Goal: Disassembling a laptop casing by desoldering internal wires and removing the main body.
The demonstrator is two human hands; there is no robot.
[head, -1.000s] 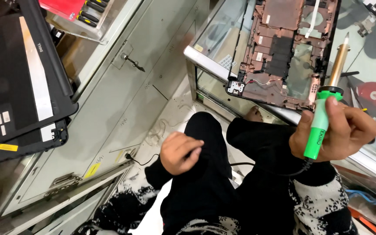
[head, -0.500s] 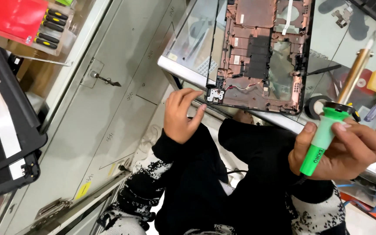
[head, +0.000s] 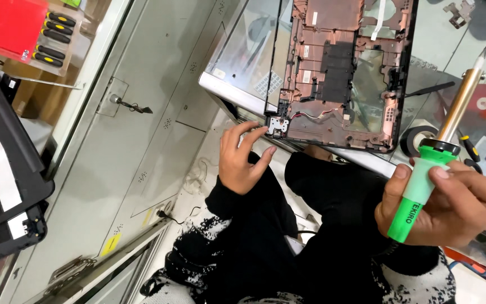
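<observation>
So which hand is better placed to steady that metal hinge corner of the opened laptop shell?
Left. The left hand has its fingertips right by the hinge corner and holds nothing; the right hand is gripping the green soldering iron.

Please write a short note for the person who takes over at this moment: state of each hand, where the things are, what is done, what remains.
Right hand: closed around the green-handled soldering iron, tip up, away from the work.
Left hand: open, fingertips at the metal hinge bracket on the near corner of the laptop base.
Done: base lies opened on the glass bench, internal frame exposed.
Left: iron has not yet touched the base; hinge corner is the spot in hand.
</observation>
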